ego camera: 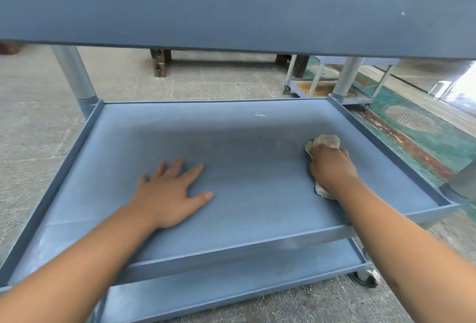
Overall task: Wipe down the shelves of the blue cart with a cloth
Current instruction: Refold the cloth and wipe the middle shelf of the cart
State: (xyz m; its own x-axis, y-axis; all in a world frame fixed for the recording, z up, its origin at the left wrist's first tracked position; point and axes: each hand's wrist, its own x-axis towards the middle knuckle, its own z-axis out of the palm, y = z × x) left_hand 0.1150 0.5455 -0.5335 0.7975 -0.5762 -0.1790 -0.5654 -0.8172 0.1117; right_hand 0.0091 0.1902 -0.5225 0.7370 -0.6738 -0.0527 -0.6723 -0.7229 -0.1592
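The blue cart's middle shelf fills the view, a shallow tray with a raised rim. My right hand grips a crumpled beige cloth and holds it against the shelf near the right rim. Flat on the shelf left of centre lies my left hand, fingers spread and holding nothing. The underside of the top shelf hangs overhead. Part of the bottom shelf shows below the front rim.
Grey posts stand at the shelf's far corners. A caster wheel sits at the front right. A second blue cart stands behind on a green patterned rug. Dark wooden legs stand on the concrete floor.
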